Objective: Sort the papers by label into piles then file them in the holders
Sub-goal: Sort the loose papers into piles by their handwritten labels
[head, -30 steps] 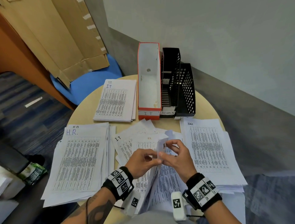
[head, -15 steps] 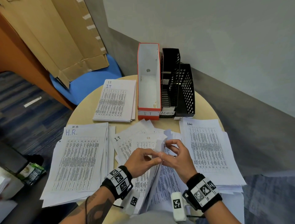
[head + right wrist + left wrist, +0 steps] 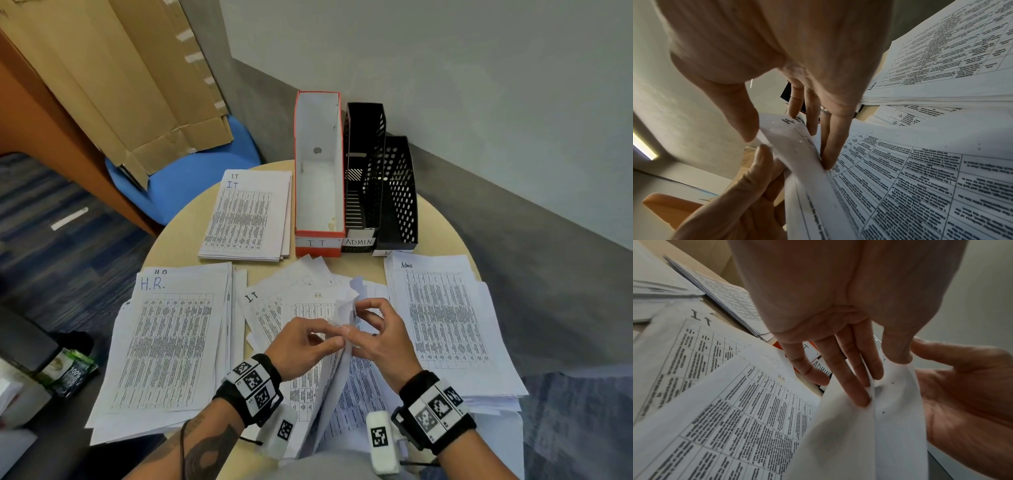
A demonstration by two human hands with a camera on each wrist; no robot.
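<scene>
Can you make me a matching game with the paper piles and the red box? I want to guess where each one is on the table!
Things:
1. H.R. pile
2. IT pile
3. Admin pile
4. red holder

Places:
A. far side of the table, left of the red holder
B. right side of the table, in front of the black holders
C. left side of the table, near the person
D. far side, touching a black holder labelled ADMIN

Pairs: 1-C, 2-A, 3-B, 4-D

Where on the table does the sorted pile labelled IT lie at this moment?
In the head view, the IT pile lies at the far left of the round table, just left of the red IT holder and beyond the H.R. pile.
</scene>
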